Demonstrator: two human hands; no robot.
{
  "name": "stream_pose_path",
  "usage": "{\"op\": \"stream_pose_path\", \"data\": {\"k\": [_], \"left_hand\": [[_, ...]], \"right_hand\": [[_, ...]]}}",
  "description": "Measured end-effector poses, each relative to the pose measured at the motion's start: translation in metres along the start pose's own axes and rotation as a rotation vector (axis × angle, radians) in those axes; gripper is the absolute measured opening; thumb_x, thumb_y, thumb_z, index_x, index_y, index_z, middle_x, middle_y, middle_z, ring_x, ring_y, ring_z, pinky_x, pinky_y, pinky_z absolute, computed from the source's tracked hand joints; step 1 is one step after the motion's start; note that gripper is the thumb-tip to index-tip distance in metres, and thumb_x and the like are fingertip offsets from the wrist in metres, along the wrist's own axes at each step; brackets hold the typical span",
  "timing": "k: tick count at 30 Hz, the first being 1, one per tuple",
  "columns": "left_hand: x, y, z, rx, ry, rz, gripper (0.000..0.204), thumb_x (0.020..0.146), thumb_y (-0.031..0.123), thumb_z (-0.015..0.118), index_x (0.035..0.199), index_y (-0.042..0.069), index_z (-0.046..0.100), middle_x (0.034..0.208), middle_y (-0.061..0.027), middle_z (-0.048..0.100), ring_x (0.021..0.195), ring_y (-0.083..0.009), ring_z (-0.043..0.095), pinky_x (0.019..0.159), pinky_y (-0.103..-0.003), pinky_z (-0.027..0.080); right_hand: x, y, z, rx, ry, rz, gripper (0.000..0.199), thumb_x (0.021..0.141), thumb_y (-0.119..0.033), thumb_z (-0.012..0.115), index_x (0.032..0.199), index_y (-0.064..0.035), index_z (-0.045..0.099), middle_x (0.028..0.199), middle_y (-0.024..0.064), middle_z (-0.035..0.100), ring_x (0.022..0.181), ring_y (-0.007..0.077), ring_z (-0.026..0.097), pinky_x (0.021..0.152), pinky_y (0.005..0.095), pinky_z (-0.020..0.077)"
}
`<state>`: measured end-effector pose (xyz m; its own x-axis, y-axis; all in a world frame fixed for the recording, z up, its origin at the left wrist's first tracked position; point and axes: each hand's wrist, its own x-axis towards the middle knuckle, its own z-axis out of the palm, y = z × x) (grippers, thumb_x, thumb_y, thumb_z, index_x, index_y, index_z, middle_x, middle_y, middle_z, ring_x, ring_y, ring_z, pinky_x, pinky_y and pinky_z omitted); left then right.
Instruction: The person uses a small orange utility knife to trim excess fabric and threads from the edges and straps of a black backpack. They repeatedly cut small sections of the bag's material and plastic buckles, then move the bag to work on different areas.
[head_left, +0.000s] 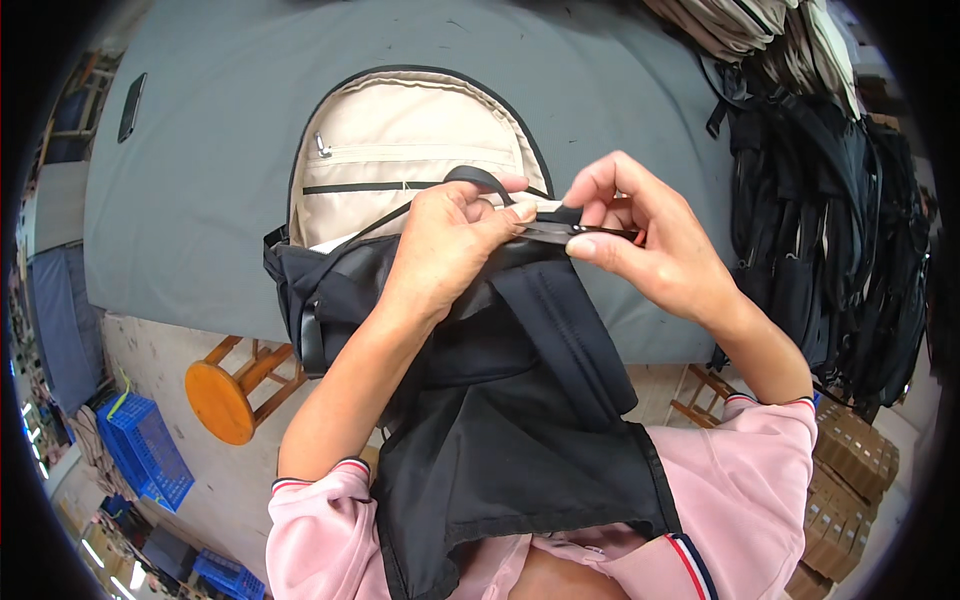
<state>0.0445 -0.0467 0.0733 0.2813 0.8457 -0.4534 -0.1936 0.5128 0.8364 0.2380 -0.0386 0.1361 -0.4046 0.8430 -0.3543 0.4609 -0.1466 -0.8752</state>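
A dark navy backpack [350, 292] lies at the table's near edge, its front panel folded open to show cream lining [410, 115] with a zipped pocket. My left hand [440, 240] pinches the bag's top edge by a black webbing loop [478, 176], which arches over the fingers. In my right hand [665, 240] is a small pair of scissors [550, 236] with metal blades and dark handles. The blades point left and reach close to my left fingertips. A padded shoulder strap [565, 335] hangs toward me from the bag. What lies between the blades is too small to tell.
Grey cloth covers the table [210, 200]. A phone [132, 107] lies at its far left. Dark backpacks [800, 200] are heaped along the right side, with cream bags [720, 25] behind. On the floor stand a wooden stool [222, 400], a blue crate [150, 450] and brown cartons [845, 470].
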Motion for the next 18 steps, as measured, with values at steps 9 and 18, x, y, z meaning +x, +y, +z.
{"op": "stream_pose_path", "data": {"k": [9,18], "left_hand": [[0.019,0.025,-0.018,0.512,0.067,0.142,0.030,0.086,0.012,0.061,0.112,-0.004,0.060,0.092,-0.0067,0.065,0.085,-0.0120,0.059,0.080,-0.022,0.044],[-0.031,0.002,-0.001,0.174,0.209,0.003,0.032,0.085,0.023,0.067,0.094,-0.008,0.063,0.074,-0.0086,0.065,0.063,-0.0096,0.059,0.058,-0.023,0.048]], "right_hand": [[-0.004,0.028,0.034,0.356,0.065,0.135,0.039,0.078,-0.001,0.070,0.108,-0.0022,0.046,0.073,-0.0022,0.047,0.067,0.0046,0.050,0.065,0.0181,0.0438],[0.004,0.053,0.071,0.509,0.311,-0.212,0.044,0.078,0.005,0.067,0.115,-0.0034,0.043,0.064,-0.0046,0.038,0.057,0.0013,0.035,0.053,0.0170,0.0308]]}}
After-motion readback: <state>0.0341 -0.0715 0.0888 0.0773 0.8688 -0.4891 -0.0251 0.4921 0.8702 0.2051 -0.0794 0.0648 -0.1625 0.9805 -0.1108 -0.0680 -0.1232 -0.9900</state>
